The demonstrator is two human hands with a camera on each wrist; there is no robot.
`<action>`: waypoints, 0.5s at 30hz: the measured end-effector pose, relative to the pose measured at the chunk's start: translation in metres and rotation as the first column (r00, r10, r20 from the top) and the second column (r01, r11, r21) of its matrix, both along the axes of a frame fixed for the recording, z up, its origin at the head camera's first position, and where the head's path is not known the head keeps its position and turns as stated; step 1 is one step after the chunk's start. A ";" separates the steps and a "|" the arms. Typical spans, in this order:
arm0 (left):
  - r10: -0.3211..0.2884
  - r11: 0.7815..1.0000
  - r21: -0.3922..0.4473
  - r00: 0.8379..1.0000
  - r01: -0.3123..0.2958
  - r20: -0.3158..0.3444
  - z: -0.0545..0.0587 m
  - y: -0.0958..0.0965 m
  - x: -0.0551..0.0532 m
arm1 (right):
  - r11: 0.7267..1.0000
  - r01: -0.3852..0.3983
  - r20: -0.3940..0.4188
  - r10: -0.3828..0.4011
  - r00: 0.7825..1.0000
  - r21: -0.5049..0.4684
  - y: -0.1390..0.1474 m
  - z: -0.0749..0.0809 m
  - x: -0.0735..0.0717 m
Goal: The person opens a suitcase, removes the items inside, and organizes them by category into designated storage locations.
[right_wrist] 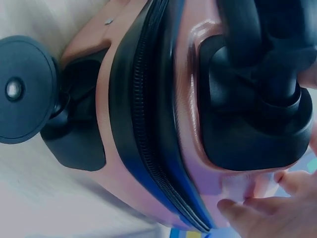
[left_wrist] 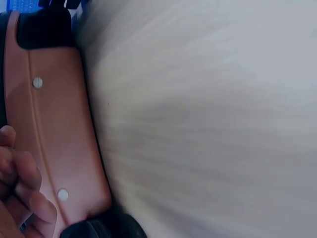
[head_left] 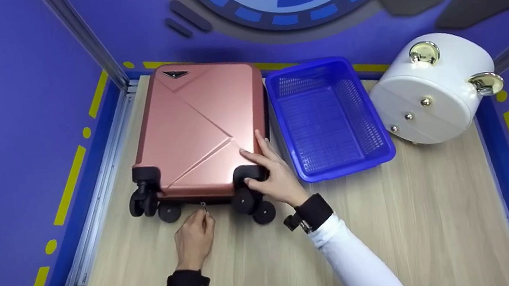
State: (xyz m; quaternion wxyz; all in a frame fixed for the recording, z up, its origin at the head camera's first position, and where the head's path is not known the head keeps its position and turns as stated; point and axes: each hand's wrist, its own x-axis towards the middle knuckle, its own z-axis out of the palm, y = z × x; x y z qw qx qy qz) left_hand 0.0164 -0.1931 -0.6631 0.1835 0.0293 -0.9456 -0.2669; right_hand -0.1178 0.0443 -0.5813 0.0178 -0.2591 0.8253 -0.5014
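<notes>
A rose-pink hard-shell suitcase (head_left: 202, 115) lies flat, its black wheels (head_left: 169, 212) toward me. At its near edge my left hand (head_left: 193, 238) has curled fingers and pinches a small metal zipper pull (head_left: 203, 204). In the left wrist view those fingertips (left_wrist: 27, 168) are bent beside the pink shell; the pull itself is hidden there. My right hand (head_left: 275, 174) rests on the suitcase's near right corner with fingers spread, its thumb by the black corner guard (head_left: 247, 173). A black zipper (right_wrist: 141, 109) runs round the side, closed along the part seen in the right wrist view.
Right of the suitcase stands a blue plastic basket (head_left: 307, 175) with mesh walls. Beyond it is a white round container (head_left: 458, 59) with gold knobs and gold feet, lying on its side. Blue-purple walls (head_left: 16, 143) border the wooden floor (head_left: 419, 220).
</notes>
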 end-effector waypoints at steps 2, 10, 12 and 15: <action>0.004 1.000 0.006 1.000 -0.004 -0.008 -0.001 0.003 0.000 | 1.000 0.024 0.019 -0.024 1.000 0.002 -0.002 0.002 0.001; -0.003 1.000 0.006 0.999 0.003 -0.054 -0.004 0.011 -0.003 | 0.998 0.055 0.035 -0.054 0.998 -0.008 -0.006 -0.001 0.004; -0.005 1.000 0.007 0.998 0.006 -0.056 -0.004 0.013 -0.003 | 0.999 0.042 0.021 -0.041 0.999 -0.015 -0.004 -0.002 0.001; -0.014 1.000 0.011 0.999 0.014 -0.051 -0.004 0.016 -0.003 | 0.998 0.009 0.021 -0.008 1.000 -0.054 0.000 -0.005 -0.004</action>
